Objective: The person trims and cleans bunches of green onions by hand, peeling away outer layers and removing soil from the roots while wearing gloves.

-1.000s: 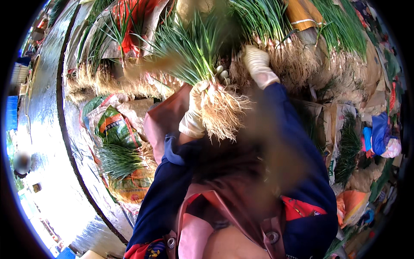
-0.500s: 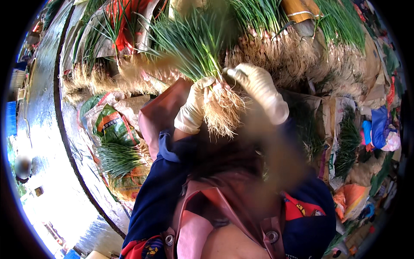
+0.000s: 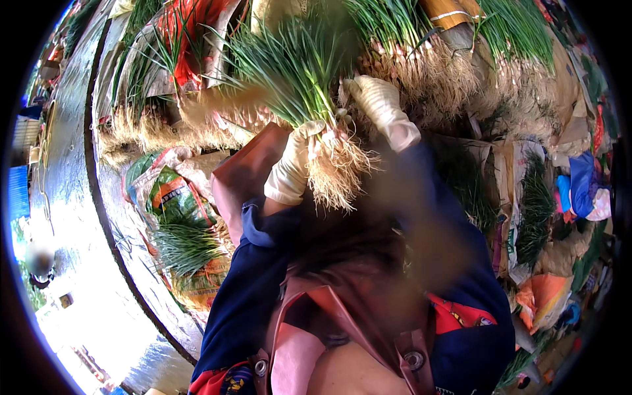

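Observation:
My left hand, in a pale glove, grips a thick bunch of green onions just above its pale tangled roots. The green leaves fan up and to the left. My right hand, also gloved, rests against the right side of the same bunch near the bulbs; whether its fingers close around the stalks is hidden. Both arms wear dark blue sleeves, and a pinkish-brown apron fills the lower middle.
More green onion bunches with straw-coloured roots are heaped behind and to the right. A printed sack holding greens lies at the left. A curved wet concrete edge runs down the left. Bags and cloth sit at far right.
My right hand came in from the upper right to the bunch, then slid up along its right side. My left hand kept its grip and raised the bunch slightly.

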Demonstrator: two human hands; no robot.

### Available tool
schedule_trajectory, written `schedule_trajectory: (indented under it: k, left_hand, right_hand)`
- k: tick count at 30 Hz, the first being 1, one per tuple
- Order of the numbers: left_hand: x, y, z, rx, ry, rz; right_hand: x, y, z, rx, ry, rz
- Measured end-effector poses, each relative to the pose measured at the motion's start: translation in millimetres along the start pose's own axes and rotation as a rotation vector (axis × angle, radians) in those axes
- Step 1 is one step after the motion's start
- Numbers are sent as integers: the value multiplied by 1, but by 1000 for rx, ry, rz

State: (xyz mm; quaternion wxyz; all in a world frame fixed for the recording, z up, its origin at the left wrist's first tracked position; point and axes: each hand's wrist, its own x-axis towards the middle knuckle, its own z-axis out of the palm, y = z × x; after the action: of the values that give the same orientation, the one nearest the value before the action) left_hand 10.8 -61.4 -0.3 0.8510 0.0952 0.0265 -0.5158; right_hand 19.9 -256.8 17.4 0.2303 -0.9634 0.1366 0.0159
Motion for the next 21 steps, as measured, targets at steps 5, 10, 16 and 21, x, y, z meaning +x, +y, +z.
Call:
schedule_trajectory:
  k: [5, 10, 16, 21]
  left_hand:
    - [3, -4, 11, 10, 16, -44]
    - [5, -4, -3, 150, -16, -53]
    - [7, -1, -5, 115, -76, 20]
    - [9, -3, -2, 14, -42, 23]
  right_hand:
    - [-25, 9, -6, -323, 301, -168]
    - [-51, 4, -3, 421, 356, -339]
    - [-82, 7, -32, 1385, 90, -122]
    - [-90, 6, -42, 585, -99, -136]
